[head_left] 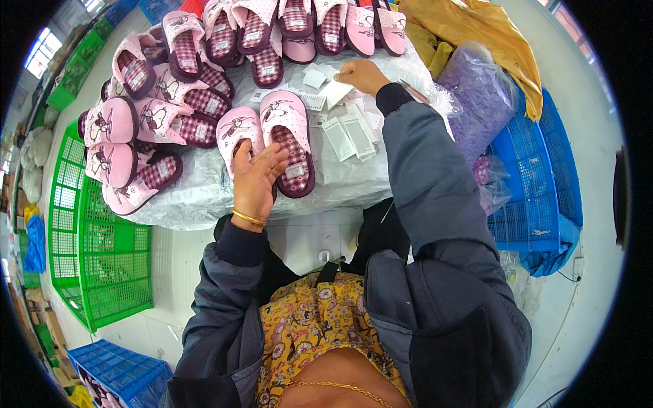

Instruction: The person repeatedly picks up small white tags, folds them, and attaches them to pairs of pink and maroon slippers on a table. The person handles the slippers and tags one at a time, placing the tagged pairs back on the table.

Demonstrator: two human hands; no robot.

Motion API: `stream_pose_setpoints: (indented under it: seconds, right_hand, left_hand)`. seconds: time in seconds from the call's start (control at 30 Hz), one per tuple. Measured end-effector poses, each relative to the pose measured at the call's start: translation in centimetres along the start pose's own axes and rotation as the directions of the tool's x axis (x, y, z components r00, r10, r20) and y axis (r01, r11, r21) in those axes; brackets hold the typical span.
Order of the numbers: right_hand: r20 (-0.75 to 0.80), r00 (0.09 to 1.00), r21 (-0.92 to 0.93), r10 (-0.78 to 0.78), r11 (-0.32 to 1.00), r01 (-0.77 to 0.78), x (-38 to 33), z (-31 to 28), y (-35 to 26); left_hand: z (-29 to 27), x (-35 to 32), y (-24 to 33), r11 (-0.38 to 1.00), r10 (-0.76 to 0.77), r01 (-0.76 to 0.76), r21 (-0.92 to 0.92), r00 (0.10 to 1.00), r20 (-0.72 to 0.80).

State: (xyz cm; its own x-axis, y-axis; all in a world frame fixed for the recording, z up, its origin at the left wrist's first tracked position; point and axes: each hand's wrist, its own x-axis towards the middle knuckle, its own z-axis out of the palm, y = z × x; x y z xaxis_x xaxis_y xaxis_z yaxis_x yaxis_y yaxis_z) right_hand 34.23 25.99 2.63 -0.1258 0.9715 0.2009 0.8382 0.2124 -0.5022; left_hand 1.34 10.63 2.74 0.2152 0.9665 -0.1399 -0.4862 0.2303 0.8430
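A pair of pink slippers with dark checked insoles (286, 114) lies near the front edge of the wrapped table. My left hand (256, 182), a gold bangle at its wrist, rests at the open end of the left slipper (239, 129). Its fingers are apart and partly cover that slipper's insole. Farther right, my right hand (365, 76) is closed, pinching a white paper tag (336, 92) above a loose pile of tags. More white tags (349, 136) are scattered to the right of the pair.
Many similar slippers (194, 102) are heaped along the table's left and far sides. A green crate (109, 231) stands left, a blue crate (527, 197) right. Beside the blue one sits a clear bag of purple material (479, 92), with yellow cloth (490, 30) behind.
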Motion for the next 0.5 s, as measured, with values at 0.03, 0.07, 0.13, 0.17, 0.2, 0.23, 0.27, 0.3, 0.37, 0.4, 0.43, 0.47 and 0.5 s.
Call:
stream_pose_setpoints:
  seconds: [0.03,0.07,0.13,0.17,0.2,0.23,0.27,0.3,0.37,0.4,0.43,0.47,0.5]
  right_hand:
    - [-0.042,0.999,-0.048,0.027,0.998,-0.029,-0.5,-0.5,-0.6]
    - [-0.084,0.995,-0.087,0.046,0.995,-0.053,-0.9,-1.1,-1.7]
    - [-0.187,0.979,-0.132,0.080,0.986,-0.105,-1.7,-1.9,-2.5]
    - [-0.247,0.964,-0.137,0.095,0.982,-0.132,-2.1,-2.3,-2.5]
    - [-0.307,0.945,-0.141,0.111,0.977,-0.160,-2.6,-2.7,-2.5]
    - [-0.342,0.937,-0.101,0.077,0.988,-0.118,-3.7,-3.6,-3.5]
    - [-0.349,0.935,-0.045,0.070,0.995,-0.091,-5.0,-4.2,-4.8]
    - [-0.357,0.932,0.009,0.064,0.998,-0.065,-6.4,-4.7,-6.2]
    - [-0.367,0.928,0.114,0.055,0.993,-0.014,-9.9,-4.7,-8.9]
    - [-0.367,0.929,0.167,0.050,0.986,0.013,-11.6,-4.2,-10.5]
    - [-0.358,0.931,0.263,0.067,0.964,0.032,-13.0,-3.1,-12.0]
    - [-0.350,0.932,0.346,0.095,0.937,0.035,-14.6,-2.4,-13.4]
    - [-0.350,0.930,0.410,0.112,0.911,0.045,-16.0,-2.0,-14.9]
  left_hand:
    - [-0.1,-0.2,0.1,0.999,-0.015,0.017,0.028,0.999,-0.047]
    - [-0.8,-0.5,0.2,0.997,0.007,-0.002,0.073,0.998,-0.069]
    - [-1.9,-0.9,0.1,0.987,0.049,-0.032,0.160,0.993,-0.104]
    - [-1.2,-1.4,0.2,0.978,0.125,-0.092,0.186,0.976,-0.177]
    - [-1.0,-1.3,0.0,0.942,0.240,-0.200,0.271,0.962,-0.127]
    - [-1.0,-1.1,-0.4,0.886,0.349,-0.305,0.348,0.934,-0.070]
    - [-0.9,-1.0,-0.7,0.813,0.449,-0.406,0.418,0.893,-0.006]
    - [0.6,-1.6,-0.2,0.709,0.510,-0.461,0.534,0.858,0.064]
    - [3.8,-2.3,1.1,0.277,0.624,-0.594,0.756,0.709,0.328]
    - [5.1,-2.2,1.5,-0.121,0.641,-0.666,0.736,0.513,0.570]
    - [6.2,-2.6,1.7,-0.133,0.604,-0.683,0.718,0.519,0.605]
    - [7.3,-2.9,1.8,-0.202,0.574,-0.701,0.684,0.481,0.662]
    - [7.5,-2.7,1.4,-0.258,0.559,-0.709,0.656,0.445,0.700]
